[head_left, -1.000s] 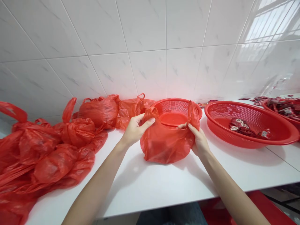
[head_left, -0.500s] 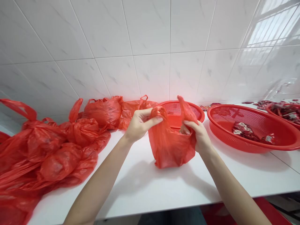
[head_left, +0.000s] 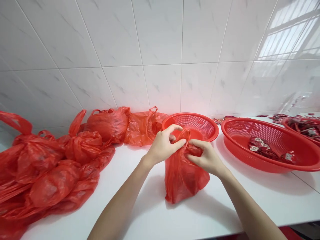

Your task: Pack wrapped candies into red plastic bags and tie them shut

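A thin red plastic bag (head_left: pixel 186 178) stands on the white table in front of me, its top gathered between my two hands. My left hand (head_left: pixel 166 143) pinches the bunched upper part of the bag, thumb toward the middle. On the other side, my right hand (head_left: pixel 206 155) has its fingers closed on the bag's top just right of the left thumb. Darker shapes show faintly through the bag's lower part, too dim to name. Behind it sits a round red plastic basket (head_left: pixel 172 119), partly covered by my hands.
At the left lies a heap of filled, knotted red bags (head_left: pixel 55 180). More red bags (head_left: pixel 110 125) rest against the tiled wall (head_left: pixel 160 33). On the right, a larger red basket (head_left: pixel 250 158) holds several dark red packets (head_left: pixel 262 146). Another basket of packets (head_left: pixel 305 128) stands beyond it.
Both hands have come closer together, drawing the bag's spread handles into one bunch. The bag's base now sits lower on the table. The view has tilted up slightly.
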{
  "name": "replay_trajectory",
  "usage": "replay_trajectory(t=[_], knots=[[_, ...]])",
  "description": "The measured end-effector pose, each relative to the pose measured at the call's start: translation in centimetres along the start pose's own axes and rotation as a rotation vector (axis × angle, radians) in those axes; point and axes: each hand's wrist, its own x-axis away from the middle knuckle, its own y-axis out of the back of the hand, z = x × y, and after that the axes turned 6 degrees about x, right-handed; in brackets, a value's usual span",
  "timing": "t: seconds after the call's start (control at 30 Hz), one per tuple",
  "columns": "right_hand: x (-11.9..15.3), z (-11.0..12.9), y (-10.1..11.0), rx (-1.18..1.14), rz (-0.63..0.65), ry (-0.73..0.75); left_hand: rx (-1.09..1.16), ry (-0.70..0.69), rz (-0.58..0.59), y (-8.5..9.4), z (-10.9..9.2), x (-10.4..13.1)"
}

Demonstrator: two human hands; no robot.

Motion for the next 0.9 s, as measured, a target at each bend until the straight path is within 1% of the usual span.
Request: replay_trajectory(t=[0.07, 0.1, 0.2, 0.27, 0.33, 0.43, 0.5, 0.6, 0.67, 0.73, 0.83, 0.9], knots=[[0.1, -1.0, -0.4, 0.12, -0.096, 0.087, 0.041, 0.072, 0.035, -0.1, 0.7, -0.2], [0.2, -1.5, -0.5, 0.162, -0.137, 0.128, 0.058, 0.085, 0.076, -0.1, 1.1, -0.2], [0.3, -2.5, -0.8, 0.219, -0.212, 0.208, 0.094, 0.103, 0.259, -0.1, 2.0, -0.5], [0.5, -2.7, -0.8, 0.245, -0.224, 0.242, 0.106, 0.139, 0.4, -0.1, 2.3, -0.7], [0.6, -2.8, -0.8, 0.26, -0.22, 0.279, 0.133, 0.188, 0.517, -0.1, 2.4, -0.9], [0.9, -3.0, -0.8, 0.253, -0.188, 0.273, 0.228, 0.277, 0.648, -0.3, 2.5, -1.1], [1.0, -3.1, -0.7, 0.241, -0.164, 0.233, 0.342, 0.36, 0.677, -0.5, 2.9, -1.3], [1.1, -3.3, -0.5, 0.207, -0.147, 0.198, 0.636, 0.48, 0.684, -0.9, 3.8, -1.4], [1.1, -3.4, -0.4, 0.197, -0.147, 0.186, 0.84, 0.536, 0.687, -1.2, 4.4, -1.4], [1.1, -3.5, -0.4, 0.201, -0.156, 0.19, 0.956, 0.567, 0.685, -1.5, 4.9, -1.3], [1.2, -3.6, -0.6, 0.224, -0.213, 0.257, 1.014, 0.57, 0.62, -1.6, 4.9, -1.1], [1.3, -3.6, -0.8, 0.247, -0.29, 0.31, 1.076, 0.594, 0.534, -1.6, 4.8, -1.1]])
